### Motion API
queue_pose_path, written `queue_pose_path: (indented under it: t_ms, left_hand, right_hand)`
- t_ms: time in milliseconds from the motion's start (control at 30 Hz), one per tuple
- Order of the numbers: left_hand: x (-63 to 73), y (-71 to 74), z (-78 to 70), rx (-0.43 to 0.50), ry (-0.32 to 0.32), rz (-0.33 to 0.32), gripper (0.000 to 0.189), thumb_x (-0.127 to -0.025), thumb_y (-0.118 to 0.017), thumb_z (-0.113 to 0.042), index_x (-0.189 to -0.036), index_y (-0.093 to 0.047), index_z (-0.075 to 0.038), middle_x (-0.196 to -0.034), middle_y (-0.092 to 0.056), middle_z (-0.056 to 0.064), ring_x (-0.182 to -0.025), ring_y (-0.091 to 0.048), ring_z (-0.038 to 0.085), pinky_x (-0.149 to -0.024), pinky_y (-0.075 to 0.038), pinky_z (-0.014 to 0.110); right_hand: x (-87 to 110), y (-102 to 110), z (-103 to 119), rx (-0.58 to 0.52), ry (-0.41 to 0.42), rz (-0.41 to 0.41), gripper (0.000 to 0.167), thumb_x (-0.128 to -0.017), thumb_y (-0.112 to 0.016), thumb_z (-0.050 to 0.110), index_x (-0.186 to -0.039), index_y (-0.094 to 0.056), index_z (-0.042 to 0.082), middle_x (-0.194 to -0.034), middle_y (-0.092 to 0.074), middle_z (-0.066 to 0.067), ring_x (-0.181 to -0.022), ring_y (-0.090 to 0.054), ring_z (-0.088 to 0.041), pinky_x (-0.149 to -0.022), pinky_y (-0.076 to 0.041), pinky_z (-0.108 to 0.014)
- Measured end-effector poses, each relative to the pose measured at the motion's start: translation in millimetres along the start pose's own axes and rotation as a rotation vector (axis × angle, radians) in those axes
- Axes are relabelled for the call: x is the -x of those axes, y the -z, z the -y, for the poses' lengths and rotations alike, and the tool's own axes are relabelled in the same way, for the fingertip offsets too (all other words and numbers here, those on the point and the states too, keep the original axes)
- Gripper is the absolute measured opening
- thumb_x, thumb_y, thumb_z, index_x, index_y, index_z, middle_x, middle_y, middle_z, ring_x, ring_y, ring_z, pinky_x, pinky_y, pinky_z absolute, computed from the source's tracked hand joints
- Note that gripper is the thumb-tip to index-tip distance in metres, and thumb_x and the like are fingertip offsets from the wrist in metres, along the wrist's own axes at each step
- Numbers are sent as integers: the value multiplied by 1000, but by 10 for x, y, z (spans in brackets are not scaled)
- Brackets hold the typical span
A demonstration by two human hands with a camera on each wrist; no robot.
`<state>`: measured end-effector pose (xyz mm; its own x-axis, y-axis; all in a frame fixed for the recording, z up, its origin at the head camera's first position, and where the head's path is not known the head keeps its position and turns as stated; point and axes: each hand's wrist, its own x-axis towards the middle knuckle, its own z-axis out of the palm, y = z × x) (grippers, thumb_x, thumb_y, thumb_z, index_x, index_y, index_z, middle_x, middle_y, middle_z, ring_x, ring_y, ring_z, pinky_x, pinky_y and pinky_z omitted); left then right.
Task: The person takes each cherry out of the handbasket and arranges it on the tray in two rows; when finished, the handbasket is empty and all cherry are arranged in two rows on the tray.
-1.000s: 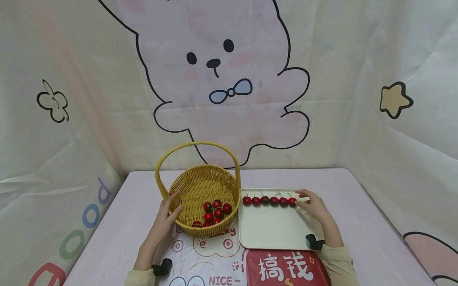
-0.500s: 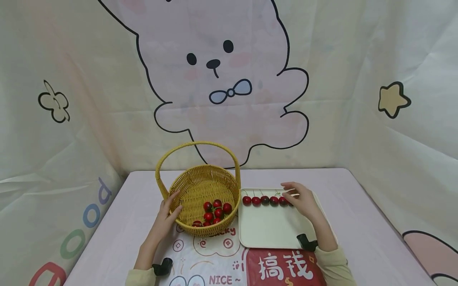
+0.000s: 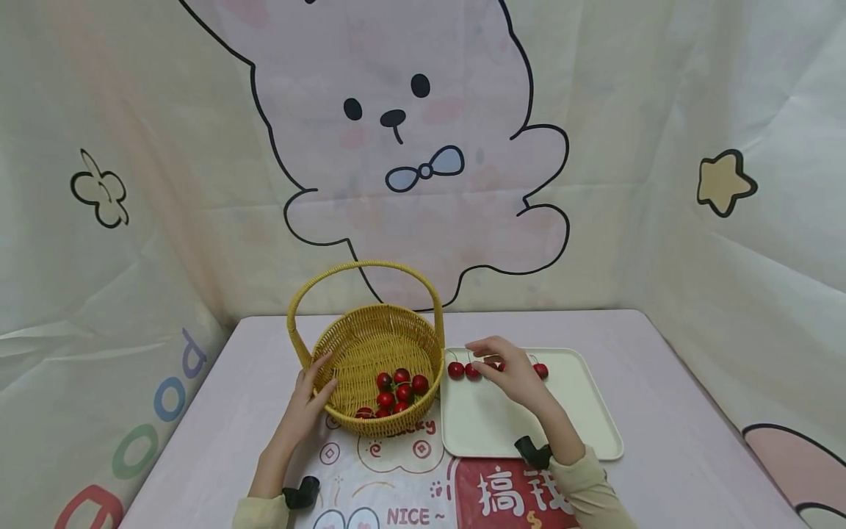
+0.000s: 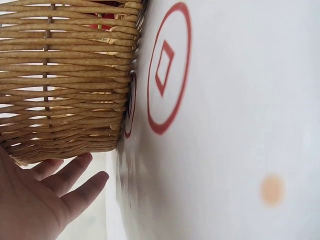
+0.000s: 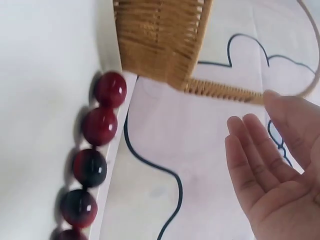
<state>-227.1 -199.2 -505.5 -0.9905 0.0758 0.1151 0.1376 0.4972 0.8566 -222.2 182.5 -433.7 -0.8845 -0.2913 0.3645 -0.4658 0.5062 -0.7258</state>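
In the head view, my left hand (image 3: pixel 308 400) rests against the left side of a yellow woven basket (image 3: pixel 377 323). Its fingers look straight and spread in the left wrist view, outside the weave; the thumb is hidden there. Several dark red cherries (image 3: pixel 403 394) lie in the basket's lower right part. My right hand (image 3: pixel 514 373) hovers over a cream tray (image 3: pixel 485 422), its fingers loosely bent and nothing seen between them. A row of cherries (image 3: pixel 456 370) lines the tray's far edge, some hidden by this hand. The right wrist view shows several cherries (image 5: pixel 99 126) apart from the fingers.
The basket's tall arched handle (image 3: pixel 365 264) rises above its rim. A printed mat (image 3: pixel 360 485) lies in front of the basket and tray on the pale table (image 3: pixel 667 441). A cloth backdrop with a cartoon bear (image 3: pixel 423 213) stands behind.
My right hand has moved left along the cherry row, from its right end to above its left-middle part. The rightmost cherry is uncovered again. My left hand and the basket stay put.
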Motion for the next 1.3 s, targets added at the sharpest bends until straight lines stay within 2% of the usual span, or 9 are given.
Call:
queue_pose_path:
  t_ms: [267,433,567,767,1000,1167,1300]
  left_hand:
    - [-15,-10,32,-12,-20,-3,56,-95,-49,-38,-145,-27,-27,-145,-21,23,-132,-26,47,-99,-24,68]
    - [-10,-9,32,-10,-16,-6,55,-95,-50,-34,-145,-27,-27,-144,-22,23,-131,-27,47,-98,-24,68]
    - [-8,-12,28,-10,-8,-1,56,-95,-49,-37,-145,-27,-28,-142,-24,21,-132,-27,46,-99,-24,67]
    - [2,-22,21,-9,1,-1,57,-94,-49,-44,-145,-27,-30,-143,-24,20,-133,-26,45,-100,-23,67]
    - [-2,-26,17,-13,-4,0,55,-95,-49,-38,-145,-27,-29,-143,-24,20,-132,-26,46,-99,-24,67]
    - [6,-9,5,-14,-5,-1,56,-95,-49,-40,-145,-27,-29,-142,-26,20,-132,-28,45,-99,-25,68]
    - [9,0,7,-9,-4,-9,54,-95,-50,-36,-145,-28,-30,-140,-27,19,-131,-29,45,-98,-25,67]
  right_hand:
    - [-211,-315,85,-68,53,125,28,-87,-62,3,-114,-62,7,-111,-61,-15,-100,-61,-30,-82,-53,-36]
    - [-346,-468,115,-45,84,197,29,-88,-61,7,-117,-61,4,-111,-63,-13,-100,-61,-28,-82,-52,-36]
    - [-456,-554,139,-15,72,266,31,-89,-61,9,-119,-60,3,-113,-63,-11,-102,-60,-25,-84,-51,-37]
    - [-635,-652,100,30,39,401,31,-88,-62,6,-119,-60,4,-116,-62,-13,-106,-59,-26,-89,-49,-40]
    - [-773,-694,47,38,45,593,26,-88,-60,3,-114,-62,4,-114,-63,-11,-108,-57,-27,-93,-45,-44]
    - [-831,-748,40,68,50,617,30,-88,-61,2,-117,-61,5,-115,-63,-10,-105,-58,-26,-87,-49,-37]
    - [-875,-793,39,146,53,632,27,-87,-62,2,-113,-64,9,-111,-64,-6,-102,-59,-22,-84,-49,-31]
